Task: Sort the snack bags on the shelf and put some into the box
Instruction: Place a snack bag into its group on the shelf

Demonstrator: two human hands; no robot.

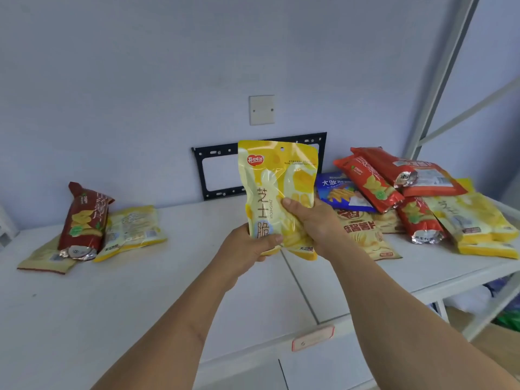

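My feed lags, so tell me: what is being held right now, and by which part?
Both hands grip one yellow plastic snack bag, upright: left hand at its bottom-left corner, right hand on its lower right side.

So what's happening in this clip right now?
A person holds a yellow snack bag upright over a white shelf, the left hand gripping its bottom edge and the right hand its lower right side. A small group of three bags lies at the shelf's left end, and a bigger mixed pile of red, yellow and blue bags sits on the right. No box is in view.
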